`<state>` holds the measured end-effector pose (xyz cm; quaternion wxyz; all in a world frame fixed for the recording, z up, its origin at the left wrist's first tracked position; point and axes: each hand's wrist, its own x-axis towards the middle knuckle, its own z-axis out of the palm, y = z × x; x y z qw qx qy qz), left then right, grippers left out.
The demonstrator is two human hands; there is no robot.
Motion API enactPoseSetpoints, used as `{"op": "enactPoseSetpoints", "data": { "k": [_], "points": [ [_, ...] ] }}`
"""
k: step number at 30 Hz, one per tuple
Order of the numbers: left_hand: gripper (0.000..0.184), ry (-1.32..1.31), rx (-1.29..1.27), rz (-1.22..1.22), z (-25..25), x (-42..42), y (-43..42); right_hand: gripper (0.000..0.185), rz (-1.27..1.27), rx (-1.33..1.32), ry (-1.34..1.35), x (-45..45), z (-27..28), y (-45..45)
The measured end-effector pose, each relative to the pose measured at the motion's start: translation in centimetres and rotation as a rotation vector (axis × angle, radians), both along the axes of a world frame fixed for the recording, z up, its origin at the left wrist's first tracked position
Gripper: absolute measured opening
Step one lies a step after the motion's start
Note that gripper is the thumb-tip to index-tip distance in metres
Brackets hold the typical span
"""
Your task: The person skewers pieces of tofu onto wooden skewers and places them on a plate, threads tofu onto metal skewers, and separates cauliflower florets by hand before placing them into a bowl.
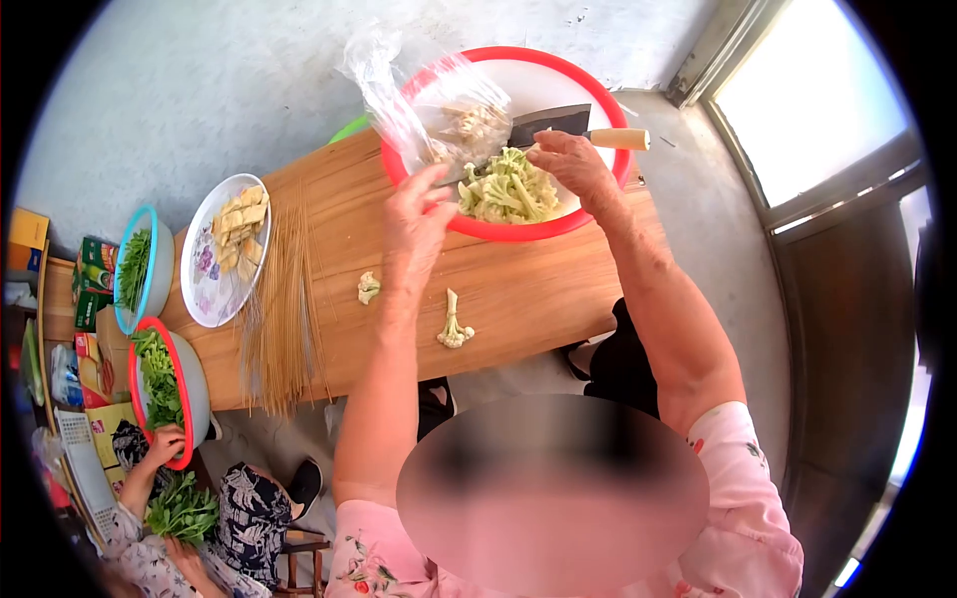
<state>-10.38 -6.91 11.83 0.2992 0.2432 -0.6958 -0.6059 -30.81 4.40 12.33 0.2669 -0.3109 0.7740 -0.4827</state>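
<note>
A large red-rimmed white basin point(605, 97) stands at the far end of the wooden table and holds a heap of pale green cauliflower florets point(510, 189). My left hand point(417, 221) is at the basin's near left rim, fingers apart, with nothing visible in it. Over the right side of the florets is my right hand point(573, 164), its fingers spread and nothing seen between them. A cleaver point(558, 124) with a wooden handle lies across the basin behind that hand. Beside it, a clear plastic bag point(449, 100) contains more cauliflower. Two loose florets, one small point(369, 288) and one long-stemmed point(454, 321), lie on the tabletop.
Left of my arm lie many thin skewers point(282, 299) and an oval plate point(204, 294) of sliced yellowish food. Further left are a blue-rimmed basin point(153, 239) and a red-rimmed bowl point(189, 369) of greens. Another person's hand point(166, 444) reaches that bowl.
</note>
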Motion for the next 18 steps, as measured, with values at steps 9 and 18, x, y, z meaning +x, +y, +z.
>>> {"op": "enactPoseSetpoints", "data": {
  "k": [9, 18],
  "points": [
    [0.067, -0.768, -0.286, 0.288, -5.3, 12.6, -5.2, 0.033, 0.299, -0.199, 0.187, 13.0, 3.0, 1.3],
    [0.080, -1.017, -0.821, 0.028, -8.1, 9.8, -2.3, 0.056, 0.338, 0.371, 0.554, 22.9, -8.3, 3.8]
  ]
}}
